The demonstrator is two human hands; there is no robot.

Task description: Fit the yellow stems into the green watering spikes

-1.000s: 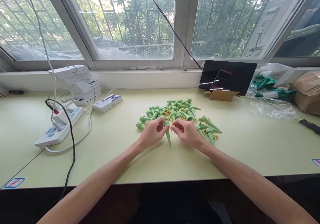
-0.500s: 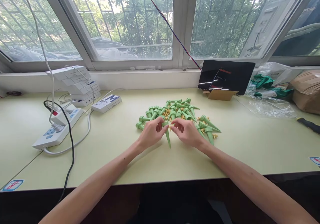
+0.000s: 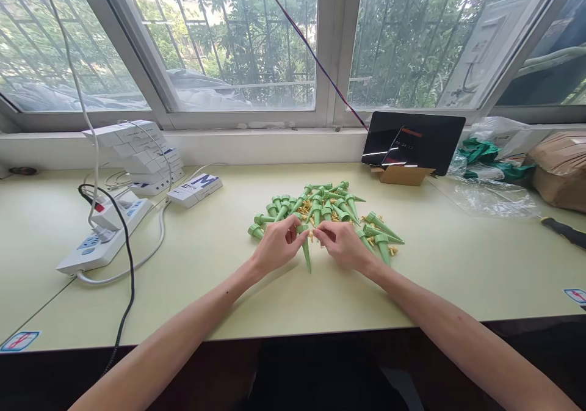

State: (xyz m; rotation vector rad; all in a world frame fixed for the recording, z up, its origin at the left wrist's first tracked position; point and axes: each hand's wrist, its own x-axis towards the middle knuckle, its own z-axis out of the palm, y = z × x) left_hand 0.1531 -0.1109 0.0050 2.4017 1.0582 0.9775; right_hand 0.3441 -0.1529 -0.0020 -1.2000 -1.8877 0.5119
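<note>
One green spike (image 3: 306,253) points downward in the left hand's (image 3: 278,244) pinch, before the pile of spikes (image 3: 317,208); the right hand (image 3: 341,244), fingertips bent inward, adjoins a small yellow piece (image 3: 311,236) (whether grasped, one cannot tell). Beyond, the screen (image 3: 434,145) now reads 00:04:17, formerly 00:04:16.

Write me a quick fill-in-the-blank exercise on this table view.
The spike in the left hand is coloured ____.
The small pieces scattered among the other spikes are coloured ____.
The power strip lies on your ____ side.
Of the window and the right hand, the tablet stands nearer the ____.

green; yellow; left; window
</note>
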